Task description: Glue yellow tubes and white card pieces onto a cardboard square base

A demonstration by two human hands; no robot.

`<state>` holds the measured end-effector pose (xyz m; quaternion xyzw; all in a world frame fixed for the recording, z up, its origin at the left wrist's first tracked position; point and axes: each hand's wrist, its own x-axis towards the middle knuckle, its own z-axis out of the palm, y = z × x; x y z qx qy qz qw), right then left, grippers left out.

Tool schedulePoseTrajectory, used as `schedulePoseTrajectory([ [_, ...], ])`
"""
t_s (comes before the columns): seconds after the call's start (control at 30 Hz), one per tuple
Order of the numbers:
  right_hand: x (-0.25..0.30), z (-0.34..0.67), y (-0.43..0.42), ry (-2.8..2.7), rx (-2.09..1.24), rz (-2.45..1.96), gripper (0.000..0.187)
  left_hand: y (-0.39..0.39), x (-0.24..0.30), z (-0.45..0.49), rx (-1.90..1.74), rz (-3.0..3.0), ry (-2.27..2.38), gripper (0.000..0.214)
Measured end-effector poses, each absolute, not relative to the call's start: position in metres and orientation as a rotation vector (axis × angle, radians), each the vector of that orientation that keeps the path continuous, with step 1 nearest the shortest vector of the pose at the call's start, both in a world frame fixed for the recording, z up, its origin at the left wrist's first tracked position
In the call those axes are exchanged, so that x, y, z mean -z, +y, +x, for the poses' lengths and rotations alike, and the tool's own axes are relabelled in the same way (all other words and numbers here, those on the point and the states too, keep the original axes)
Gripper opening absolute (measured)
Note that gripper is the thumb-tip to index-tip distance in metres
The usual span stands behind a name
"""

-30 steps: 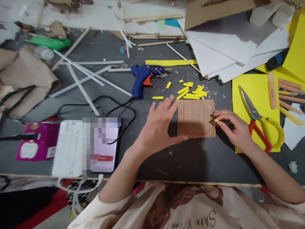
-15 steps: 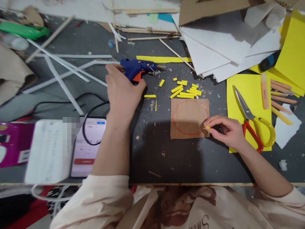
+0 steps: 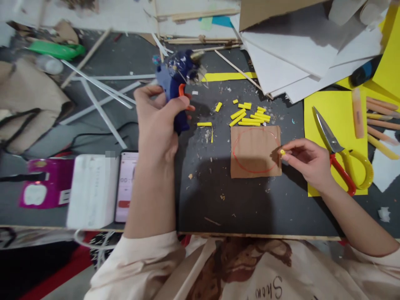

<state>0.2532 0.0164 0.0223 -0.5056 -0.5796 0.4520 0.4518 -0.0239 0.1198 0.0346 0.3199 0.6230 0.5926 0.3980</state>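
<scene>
My left hand (image 3: pixel 159 114) is wrapped round the handle of a blue hot glue gun (image 3: pixel 176 79) with an orange trigger, its nozzle tilted up and to the right. Between thumb and fingertips, my right hand (image 3: pixel 308 160) pinches a small yellow paper roll (image 3: pixel 283 152) just off the right edge of a cardboard square (image 3: pixel 256 152). A red oval outline is drawn on that cardboard. Several more yellow paper rolls (image 3: pixel 250 118) lie behind it, and a single roll (image 3: pixel 204 124) rests to the left with a thin strip hanging off.
Red-and-yellow scissors (image 3: pixel 337 150) lie on a yellow sheet (image 3: pixel 312 125) at the right, beside orange sticks. White boards (image 3: pixel 281 62) stand at the back right. Clear glue sticks (image 3: pixel 103 116), a phone (image 3: pixel 125 187) and a white box (image 3: pixel 90 191) are on the left.
My left hand has lifted the glue gun off the table and tipped its nozzle upward. My right hand still pinches the yellow roll near the cardboard. The view has shifted slightly.
</scene>
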Motion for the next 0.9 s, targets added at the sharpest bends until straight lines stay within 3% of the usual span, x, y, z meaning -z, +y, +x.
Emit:
schedulePoseTrajectory([
  [0.1,-0.025,0.244,0.02,-1.372,-1.12,-1.297,0.011,0.105,-0.038,-0.017,-1.577,0.828,1.411,0.044],
  [0.27,-0.021,0.228,0.029,-1.31,-1.083,-1.301,0.007,0.081,-0.039,-0.008,-1.351,0.881,1.327,0.022],
  [0.57,-0.011,0.228,0.025,-1.458,-0.929,-1.31,0.006,0.063,-0.043,-0.012,-0.725,1.292,1.396,0.023],
  [0.9,-0.01,0.229,0.026,-1.471,-0.887,-1.352,0.005,0.064,-0.037,-0.009,-0.799,1.603,1.454,0.018],
])
